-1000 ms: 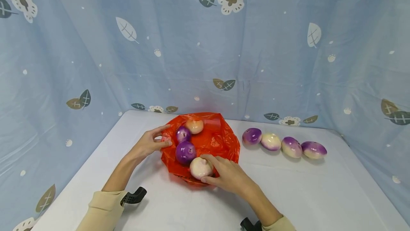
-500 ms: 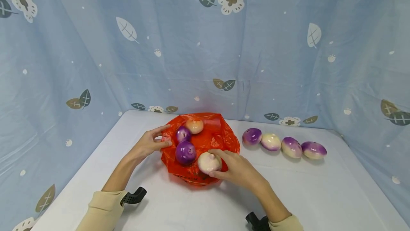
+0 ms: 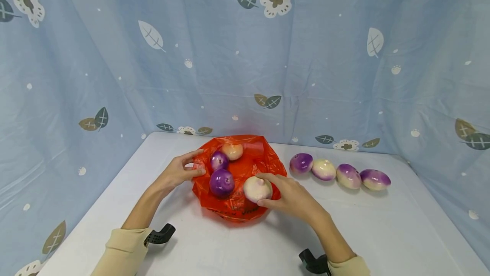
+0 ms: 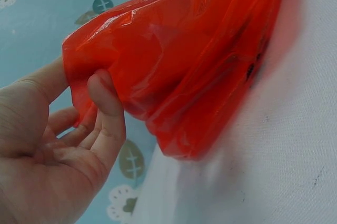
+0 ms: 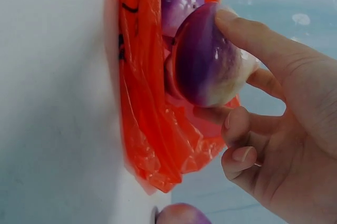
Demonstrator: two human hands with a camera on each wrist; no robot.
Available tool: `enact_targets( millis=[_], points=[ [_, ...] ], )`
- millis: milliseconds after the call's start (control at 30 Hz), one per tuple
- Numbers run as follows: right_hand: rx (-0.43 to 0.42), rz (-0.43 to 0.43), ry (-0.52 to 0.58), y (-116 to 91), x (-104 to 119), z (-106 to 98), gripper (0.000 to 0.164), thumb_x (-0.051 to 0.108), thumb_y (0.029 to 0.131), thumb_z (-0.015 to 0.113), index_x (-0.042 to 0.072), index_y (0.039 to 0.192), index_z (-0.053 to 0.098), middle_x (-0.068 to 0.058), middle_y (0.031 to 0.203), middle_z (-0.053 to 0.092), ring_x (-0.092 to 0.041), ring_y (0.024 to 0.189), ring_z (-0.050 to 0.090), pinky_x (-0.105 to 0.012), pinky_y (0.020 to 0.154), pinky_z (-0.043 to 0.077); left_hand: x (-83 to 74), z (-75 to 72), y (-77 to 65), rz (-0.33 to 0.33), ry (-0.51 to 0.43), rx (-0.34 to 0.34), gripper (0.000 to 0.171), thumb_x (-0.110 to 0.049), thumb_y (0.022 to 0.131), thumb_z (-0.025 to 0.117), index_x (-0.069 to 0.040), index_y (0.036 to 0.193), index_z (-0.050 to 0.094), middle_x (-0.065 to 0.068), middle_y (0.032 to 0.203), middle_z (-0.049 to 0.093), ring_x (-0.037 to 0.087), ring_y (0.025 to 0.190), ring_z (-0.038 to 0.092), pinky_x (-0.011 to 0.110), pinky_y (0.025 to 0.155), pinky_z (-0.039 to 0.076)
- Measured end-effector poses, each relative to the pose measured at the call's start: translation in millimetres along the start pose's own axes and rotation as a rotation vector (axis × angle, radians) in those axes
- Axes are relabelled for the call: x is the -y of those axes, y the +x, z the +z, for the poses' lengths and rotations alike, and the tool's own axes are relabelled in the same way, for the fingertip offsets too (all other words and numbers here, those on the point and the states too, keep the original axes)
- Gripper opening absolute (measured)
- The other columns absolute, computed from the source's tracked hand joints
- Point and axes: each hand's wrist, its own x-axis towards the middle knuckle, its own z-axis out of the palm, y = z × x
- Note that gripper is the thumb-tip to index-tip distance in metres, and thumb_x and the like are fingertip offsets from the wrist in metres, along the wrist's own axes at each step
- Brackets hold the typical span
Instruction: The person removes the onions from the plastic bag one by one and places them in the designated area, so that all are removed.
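Note:
My right hand (image 3: 296,197) grips a glossy purple-and-white turnip (image 3: 257,189) between thumb and fingers, over the near right part of an open red plastic bag (image 3: 276,163). In the right wrist view, the turnip's purple side (image 5: 202,55) faces the bag's mouth. My left hand (image 3: 176,174) pinches the bag's left rim, with the red film (image 4: 158,60) between thumb and fingers in the left wrist view. Inside the bag lie a large purple turnip (image 3: 222,183), a smaller purple turnip (image 3: 219,160) and a pale orange-tinted one (image 3: 232,151).
To the bag's right, several purple-and-white turnips stand in a row, from a purple one (image 3: 301,163) to another (image 3: 375,179) at the far right. A white cloth (image 3: 344,233) covers the table. Behind it hangs a blue patterned curtain (image 3: 214,55).
My right hand has moved right and slightly away from me with the turnip, uncovering black print on the bag's near side. The left hand keeps its place on the rim.

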Motion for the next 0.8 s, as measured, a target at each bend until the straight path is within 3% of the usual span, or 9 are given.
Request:
enact_targets(
  millis=[467,800],
  points=[
    [-0.016,-0.024,-0.006,-8,-9,-10,0.065,0.048,0.079,0.078,0.031,0.137,0.054,0.004,0.132,0.063,-0.019,0.118,0.062,-0.045,0.100,0.051,2.1,0.6,0.1,0.004,0.010,-0.011,0.070,-0.020,0.087,0.075,-0.017,0.149,0.042,0.018,0.148,0.043,0.020,0.101,0.070,0.028,0.080,0.059],
    [-0.056,-0.046,-0.017,-21,-25,-21,0.066,0.044,0.079,0.079,0.027,0.137,0.054,0.006,0.132,0.062,-0.016,0.113,0.062,-0.043,0.097,0.052,0.4,0.4,-1.1,0.003,-0.004,-0.005,0.071,-0.022,0.087,0.075,-0.015,0.149,0.042,0.022,0.142,0.048,0.025,0.106,0.069,0.032,0.080,0.060]
  ],
)
